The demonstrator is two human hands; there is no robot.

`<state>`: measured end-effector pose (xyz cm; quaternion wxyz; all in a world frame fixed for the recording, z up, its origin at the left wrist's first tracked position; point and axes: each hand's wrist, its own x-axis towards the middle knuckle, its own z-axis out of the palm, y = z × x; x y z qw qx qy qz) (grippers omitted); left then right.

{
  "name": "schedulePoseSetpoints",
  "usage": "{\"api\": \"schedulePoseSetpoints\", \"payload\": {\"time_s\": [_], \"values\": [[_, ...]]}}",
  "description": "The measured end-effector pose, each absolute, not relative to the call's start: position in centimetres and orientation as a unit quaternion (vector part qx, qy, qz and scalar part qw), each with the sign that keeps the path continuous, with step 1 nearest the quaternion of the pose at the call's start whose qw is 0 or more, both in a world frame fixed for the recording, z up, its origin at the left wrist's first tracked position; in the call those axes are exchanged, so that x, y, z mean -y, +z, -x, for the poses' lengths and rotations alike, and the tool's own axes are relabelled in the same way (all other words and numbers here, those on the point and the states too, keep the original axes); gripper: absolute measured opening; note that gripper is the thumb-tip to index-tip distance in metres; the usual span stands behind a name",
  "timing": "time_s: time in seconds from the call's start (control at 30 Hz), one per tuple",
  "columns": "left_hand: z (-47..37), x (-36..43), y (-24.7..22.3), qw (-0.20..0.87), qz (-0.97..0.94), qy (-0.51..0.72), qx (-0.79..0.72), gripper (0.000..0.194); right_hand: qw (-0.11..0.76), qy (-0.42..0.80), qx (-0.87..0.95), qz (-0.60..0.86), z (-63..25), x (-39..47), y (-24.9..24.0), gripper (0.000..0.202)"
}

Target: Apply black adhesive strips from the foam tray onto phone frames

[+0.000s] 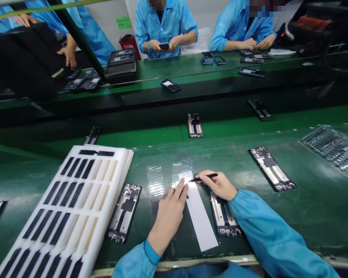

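My right hand (220, 185) pinches a pair of black tweezers (208, 176), their tip at a small sheet of tiny printed labels (186, 175). From the other side my left hand (169, 210) rests on that sheet with its fingers stretched out, holding nothing. A long white paper strip (201, 222) runs from under the fingertips toward the table's front edge. Partly beneath my right wrist lies an opened phone body (224, 216). Another opened phone (124, 214) is left of my left hand. Between it and the label sheet is a clear plastic strip (156, 183).
A white foam tray (103, 193) with black strips in slots fills the left side. More phone bodies (272, 168) lie right and on the green conveyor (168, 133). A clear ribbed sheet (333, 148) lies far right. People in blue work across the line.
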<state>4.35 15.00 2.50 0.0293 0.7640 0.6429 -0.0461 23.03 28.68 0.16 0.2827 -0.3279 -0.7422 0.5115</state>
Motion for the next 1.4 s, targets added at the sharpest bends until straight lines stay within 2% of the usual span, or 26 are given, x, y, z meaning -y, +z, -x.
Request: {"api": "schedulePoseSetpoints", "payload": {"time_s": [0.3, 0.73, 1.4], "values": [[-4.2, -15.7, 2.2, 0.045, -0.767, -0.054, -0.638, 0.072, 0.263, 0.473, 0.772, 0.333, -23.1, -28.7, 0.2, 0.034], [-4.1, -15.7, 1.5, 0.033, -0.774, -0.021, -0.632, 0.067, 0.262, 0.464, 0.788, 0.308, -23.2, -28.9, 0.3, 0.029], [-4.6, -15.4, 1.4, 0.008, -0.771, -0.033, -0.636, 0.067, 0.241, 0.459, 0.811, 0.271, -23.0, -30.0, 0.7, 0.024]]}}
